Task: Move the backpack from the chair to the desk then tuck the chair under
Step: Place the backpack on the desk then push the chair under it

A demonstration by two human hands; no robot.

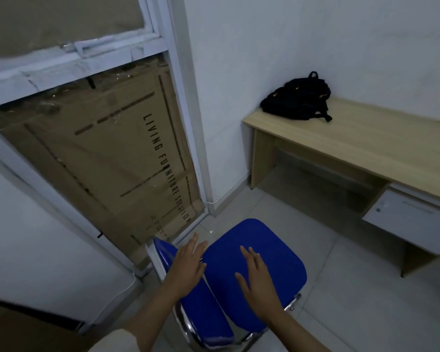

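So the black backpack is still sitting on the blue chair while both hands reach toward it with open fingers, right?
Not quite. The head view shows the black backpack already lying on the wooden desk, at its far end by the wall. The blue chair has nothing on its seat. The rest holds: the left hand and right hand reach toward the chair with open fingers.

The room is dim and a bit gray. The picture is soft and a little blurry all over. Straight lines bend near the edges. A dark shadow sits under the desk (346, 138).
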